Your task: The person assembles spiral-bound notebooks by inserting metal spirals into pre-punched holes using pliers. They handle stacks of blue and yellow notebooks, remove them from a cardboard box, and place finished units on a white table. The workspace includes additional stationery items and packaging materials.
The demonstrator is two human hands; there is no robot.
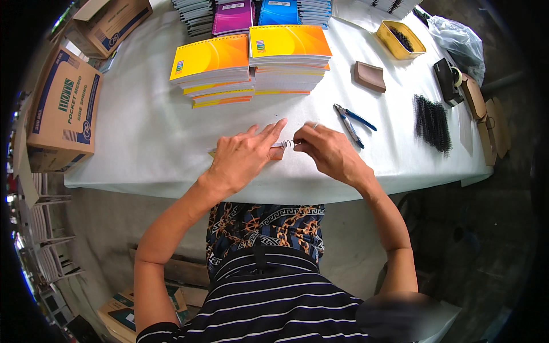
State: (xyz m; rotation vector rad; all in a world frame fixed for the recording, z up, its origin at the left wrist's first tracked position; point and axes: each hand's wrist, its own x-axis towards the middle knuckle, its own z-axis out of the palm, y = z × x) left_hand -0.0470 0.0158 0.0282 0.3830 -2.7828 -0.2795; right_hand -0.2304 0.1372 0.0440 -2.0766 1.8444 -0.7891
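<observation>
A small notepad (277, 154) with an orange cover lies near the table's front edge, mostly hidden under my left hand (240, 159). That hand holds it down, thumb along the near side and fingers stretched toward the far side. From the pad's right end sticks out a dark spiral wire coil (289, 144). My right hand (329, 150) pinches the coil's free end between thumb and fingers; a ring shows on one finger. Right of this hand lie blue-handled pliers (353, 123), jaws pointing away from me.
Stacked yellow-orange notebooks (214, 60) stand ahead, with a purple notebook (233, 17) and a blue notebook (279, 12) on stacks behind. At right are a brown block (370, 77), loose black coils (433, 124), a yellow tub (409, 50) and a black tape dispenser (447, 82). Cardboard boxes (66, 111) stand left.
</observation>
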